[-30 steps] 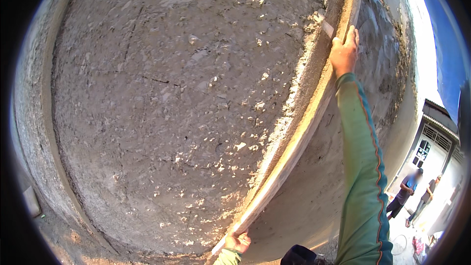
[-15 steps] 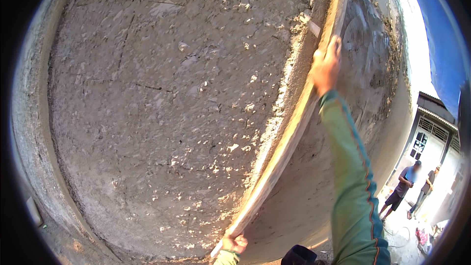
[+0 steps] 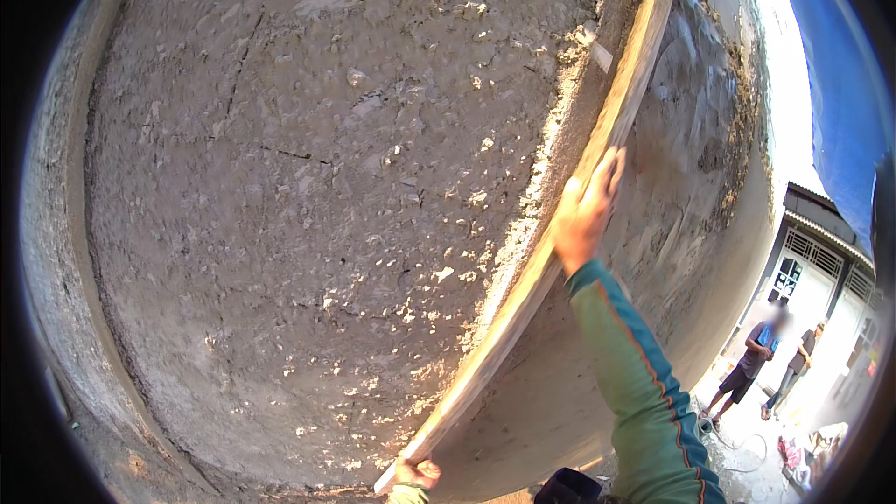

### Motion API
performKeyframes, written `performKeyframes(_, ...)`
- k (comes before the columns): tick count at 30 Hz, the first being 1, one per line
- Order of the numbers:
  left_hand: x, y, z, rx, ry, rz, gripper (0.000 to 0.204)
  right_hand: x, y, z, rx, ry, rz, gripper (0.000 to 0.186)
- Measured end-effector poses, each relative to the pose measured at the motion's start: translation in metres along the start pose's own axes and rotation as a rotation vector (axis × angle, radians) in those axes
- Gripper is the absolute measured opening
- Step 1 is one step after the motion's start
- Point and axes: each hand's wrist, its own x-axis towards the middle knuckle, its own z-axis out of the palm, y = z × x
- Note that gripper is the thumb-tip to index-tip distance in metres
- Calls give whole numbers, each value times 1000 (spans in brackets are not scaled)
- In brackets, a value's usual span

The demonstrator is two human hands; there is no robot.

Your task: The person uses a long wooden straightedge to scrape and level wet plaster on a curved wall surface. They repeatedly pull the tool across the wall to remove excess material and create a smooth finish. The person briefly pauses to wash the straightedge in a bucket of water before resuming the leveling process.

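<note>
The wooden batten [image 3: 495,341] ran along the rough plastered wall [image 3: 308,224] at its right edge, its near end clasped by the curled left hand [image 3: 416,473], its middle touched by the spread, straight-fingered right hand [image 3: 584,215].

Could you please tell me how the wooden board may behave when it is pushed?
The board is probably stiff, as it looks like solid wood. Being long and narrow, it could swing if pushed near one end. Its bare-looking surface is likely not very slippery.
</note>
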Motion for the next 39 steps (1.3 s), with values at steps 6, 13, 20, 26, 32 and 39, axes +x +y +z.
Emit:
performKeyframes(6, 3, -14, 34, 164, -177, -114, 55, 100, 58, 12, 10, 67, -84, 60)
performKeyframes(13, -17, -2, 18, 84, 64, 40, 50, 0, 12, 0, -24, -4, 78, 64)
performKeyframes(20, 10, -39, 45, 97, -179, -204, 52, 103, 58, 25, -17, 93, -54, 62)
performKeyframes(26, -3, -18, 16, 100, -101, -79, 51, 36, 11, 12, -103, 38, -17, 67)
performKeyframes(32, 6, -17, 10, 98, -192, -123, 49, 36, 38, 12, -108, 22, -47, 63)
performKeyframes(39, -1, -43, 65, 113, -269, -122, 58, 116, 57, 7, -103, 73, -35, 60)
